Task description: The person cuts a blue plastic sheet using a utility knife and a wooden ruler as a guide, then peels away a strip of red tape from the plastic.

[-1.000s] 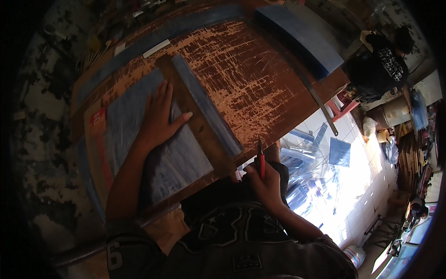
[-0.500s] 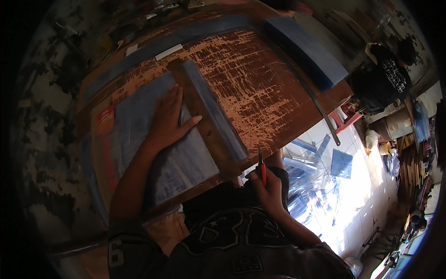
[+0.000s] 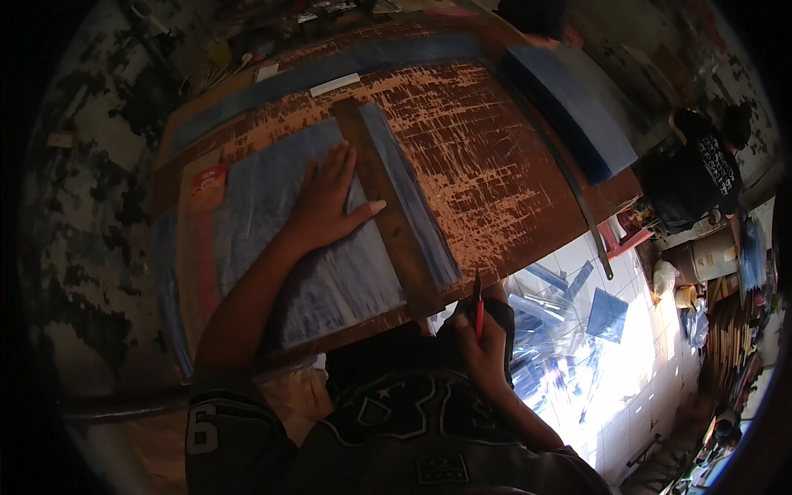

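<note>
My left hand (image 3: 330,206) lies flat with its fingers stretched out on a stack of bluish, see-through plastic sheets (image 3: 272,186). Its thumb rests on a long brown straightedge (image 3: 392,219) that lies across the sheets. Beyond the straightedge, to the right, a narrow strip of the same sheets (image 3: 412,198) sticks out. Just off the table's near edge, my right hand (image 3: 485,346) is closed round a red-handled knife (image 3: 479,309), its dark, narrow blade pointing up and away from me.
The brown tabletop (image 3: 528,198) is scored with many cuts. A thick stack of blue sheets (image 3: 577,115) and a dark metal strip (image 3: 590,214) lie at its right side. Plastic offcuts (image 3: 553,297) litter the white floor. A person in black (image 3: 701,173) is at the right.
The view has shifted, so the table appears farther right. My left hand stays flat on the sheets; my right hand still holds the knife, now a little more upright.
</note>
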{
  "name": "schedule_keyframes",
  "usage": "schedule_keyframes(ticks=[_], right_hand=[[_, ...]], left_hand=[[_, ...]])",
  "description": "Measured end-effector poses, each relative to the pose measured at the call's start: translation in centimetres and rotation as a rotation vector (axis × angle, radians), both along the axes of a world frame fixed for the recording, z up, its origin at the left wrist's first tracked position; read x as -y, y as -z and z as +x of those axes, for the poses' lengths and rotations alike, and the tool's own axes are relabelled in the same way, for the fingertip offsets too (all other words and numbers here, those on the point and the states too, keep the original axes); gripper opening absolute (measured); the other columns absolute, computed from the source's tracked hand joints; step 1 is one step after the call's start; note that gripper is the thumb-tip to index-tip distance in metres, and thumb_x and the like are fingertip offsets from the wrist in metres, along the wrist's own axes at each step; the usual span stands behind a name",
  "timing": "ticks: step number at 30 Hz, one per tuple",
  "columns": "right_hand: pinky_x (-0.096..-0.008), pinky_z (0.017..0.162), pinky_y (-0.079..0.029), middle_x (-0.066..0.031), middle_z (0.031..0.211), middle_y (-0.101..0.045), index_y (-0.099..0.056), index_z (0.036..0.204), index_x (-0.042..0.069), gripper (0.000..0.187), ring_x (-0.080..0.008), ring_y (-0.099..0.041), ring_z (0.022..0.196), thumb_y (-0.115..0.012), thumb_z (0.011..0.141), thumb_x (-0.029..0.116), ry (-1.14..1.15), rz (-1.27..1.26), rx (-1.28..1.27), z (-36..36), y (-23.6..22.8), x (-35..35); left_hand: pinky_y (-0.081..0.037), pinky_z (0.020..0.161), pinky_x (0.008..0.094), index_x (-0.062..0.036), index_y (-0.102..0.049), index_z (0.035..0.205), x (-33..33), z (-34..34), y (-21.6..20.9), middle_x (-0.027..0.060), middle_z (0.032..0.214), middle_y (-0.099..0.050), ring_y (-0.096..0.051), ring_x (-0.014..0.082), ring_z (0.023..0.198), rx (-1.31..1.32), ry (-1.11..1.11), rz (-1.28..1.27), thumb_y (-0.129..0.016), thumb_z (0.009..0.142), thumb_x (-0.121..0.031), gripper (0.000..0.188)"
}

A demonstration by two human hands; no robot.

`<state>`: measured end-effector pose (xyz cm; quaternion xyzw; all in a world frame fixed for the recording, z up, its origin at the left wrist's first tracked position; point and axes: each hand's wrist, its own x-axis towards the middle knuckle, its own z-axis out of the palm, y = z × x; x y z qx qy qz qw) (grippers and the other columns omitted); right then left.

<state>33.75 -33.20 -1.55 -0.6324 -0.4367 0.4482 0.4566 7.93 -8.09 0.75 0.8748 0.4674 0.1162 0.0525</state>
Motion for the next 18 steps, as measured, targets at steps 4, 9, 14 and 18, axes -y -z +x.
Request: schedule_keyframes(ticks=[4,9,14,18], right_hand=[[-0.0287,0.079,-0.053,-0.0078,0.089,-0.075,-0.069,0.107,-0.003,0.026,-0.0103,-0.068,0.086,-0.061,0.107,0.022,-0.019,0.05,-0.066,-0.4,-0.9,-0.5],[-0.0301,0.08,-0.054,-0.0093,0.09,-0.075,-0.069,0.107,-0.002,0.025,-0.0125,-0.07,0.087,-0.06,0.106,0.021,-0.036,0.019,-0.049,-0.4,-0.8,-0.8],[-0.0311,0.08,-0.055,-0.01,0.089,-0.075,-0.069,0.105,-0.001,0.021,-0.0141,-0.072,0.088,-0.061,0.105,0.017,-0.079,0.046,0.033,-0.1,-2.2,-1.2],[-0.0311,0.08,-0.055,-0.0088,0.089,-0.075,-0.069,0.104,-0.001,0.018,-0.0136,-0.072,0.087,-0.061,0.103,0.015,-0.088,0.075,0.061,0.3,-2.7,-1.3]], left_hand=[[-0.008,0.128,0.0572,0.0036,-0.013,0.165,0.2,0.0,-0.3,0.0274,0.171,-0.013,-0.01,0.0381,0.161,0.0,-0.006,-0.013,-0.056,0.099,-0.064,0.104],[-0.008,0.128,0.058,0.0034,-0.012,0.165,0.0,0.0,-0.1,0.0268,0.172,-0.013,-0.01,0.0378,0.161,0.007,-0.004,-0.026,-0.056,0.099,-0.065,0.104],[-0.008,0.128,0.0583,0.0029,-0.013,0.165,0.0,0.0,-0.2,0.0268,0.171,-0.013,-0.01,0.038,0.161,-0.008,0.0,-0.012,-0.056,0.099,-0.065,0.104],[-0.009,0.128,0.0585,0.0027,-0.013,0.165,0.2,-0.1,-0.5,0.0267,0.172,-0.013,-0.01,0.0381,0.161,-0.009,-0.004,-0.012,-0.056,0.099,-0.065,0.104]])
